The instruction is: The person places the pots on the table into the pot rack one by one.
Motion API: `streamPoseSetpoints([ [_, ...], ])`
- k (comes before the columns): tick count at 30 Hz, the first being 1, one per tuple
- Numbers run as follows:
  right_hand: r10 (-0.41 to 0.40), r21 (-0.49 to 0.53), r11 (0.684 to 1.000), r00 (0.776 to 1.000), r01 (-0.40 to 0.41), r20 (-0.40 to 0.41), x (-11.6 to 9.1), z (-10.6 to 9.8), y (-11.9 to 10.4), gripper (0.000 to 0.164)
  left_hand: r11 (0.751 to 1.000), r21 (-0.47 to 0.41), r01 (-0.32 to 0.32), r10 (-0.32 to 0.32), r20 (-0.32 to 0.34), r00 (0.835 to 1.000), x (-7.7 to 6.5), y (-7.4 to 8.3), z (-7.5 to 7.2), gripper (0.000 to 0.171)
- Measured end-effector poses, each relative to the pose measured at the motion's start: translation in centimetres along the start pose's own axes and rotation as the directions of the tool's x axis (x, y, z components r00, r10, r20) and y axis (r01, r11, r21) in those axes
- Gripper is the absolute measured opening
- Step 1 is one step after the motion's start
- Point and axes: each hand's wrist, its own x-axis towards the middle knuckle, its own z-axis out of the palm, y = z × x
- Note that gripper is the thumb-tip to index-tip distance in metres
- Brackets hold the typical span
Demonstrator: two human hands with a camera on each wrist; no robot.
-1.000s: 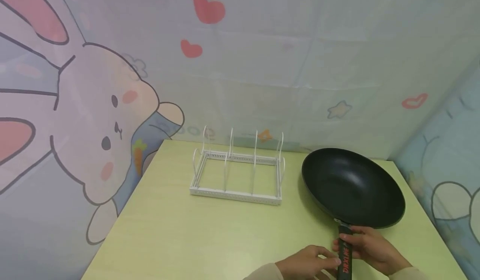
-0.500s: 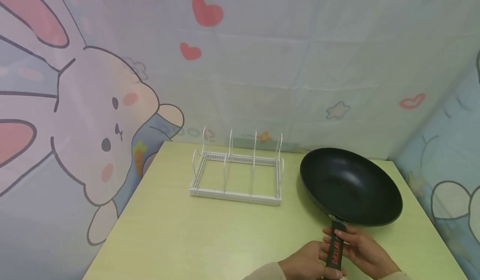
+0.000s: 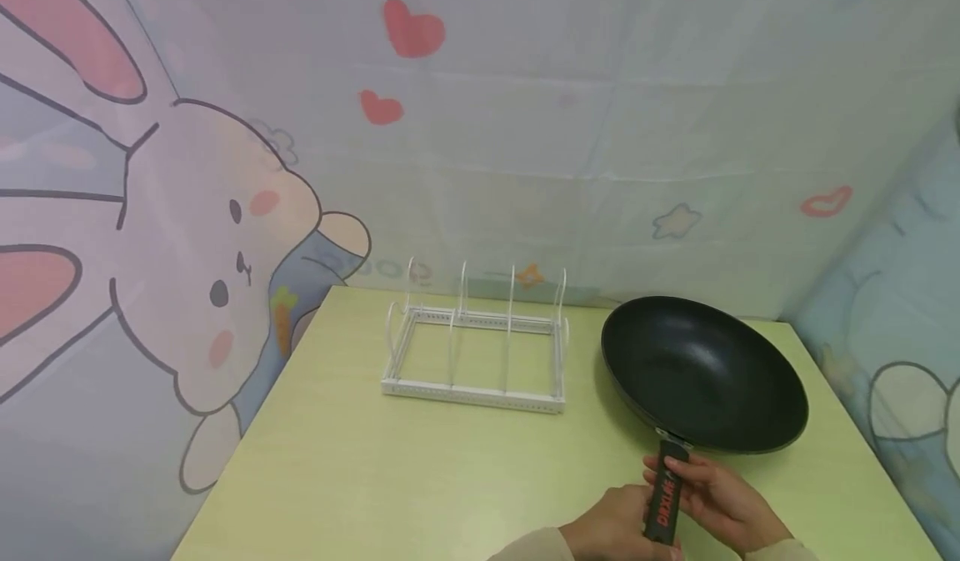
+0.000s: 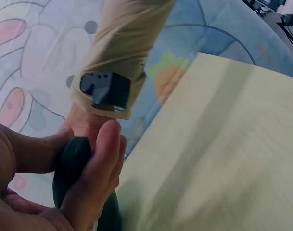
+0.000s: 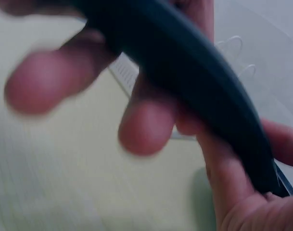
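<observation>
We see the left hand point(image 3: 611, 524) and right hand point(image 3: 723, 503) gripping the handle point(image 3: 666, 494) of the black pan point(image 3: 705, 373), right of the white rack point(image 3: 472, 396); a loosened grip could let it (probably front-heavy) twist.

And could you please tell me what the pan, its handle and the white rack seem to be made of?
Pan: probably metal with a dark non-stick coating; its smooth black inside shows a soft sheen.
Handle: likely moulded plastic; dull black, smoothly curved, with red lettering.
White rack: perhaps coated metal, given its thin bent loops, though plastic is possible.
</observation>
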Motion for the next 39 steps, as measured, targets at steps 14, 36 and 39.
streamPoseSetpoints([
  [14,-0.02,-0.067,0.998,0.995,0.014,-0.095,0.5,1.5,0.4,0.065,0.972,-0.197,0.126,-0.13,-0.011,0.991,-1.2,-1.1,-0.6,0.033],
  [36,-0.29,-0.426,0.893,0.907,0.142,-0.304,1.1,6.1,-1.6,0.072,0.949,0.239,0.204,-0.117,-0.334,0.935,-1.4,0.4,0.2,0.043],
  [39,-0.373,-0.461,0.867,0.86,0.189,-0.349,1.7,7.4,-1.3,0.062,0.782,0.513,0.355,-0.135,-0.416,0.899,-1.2,0.9,0.8,0.055],
])
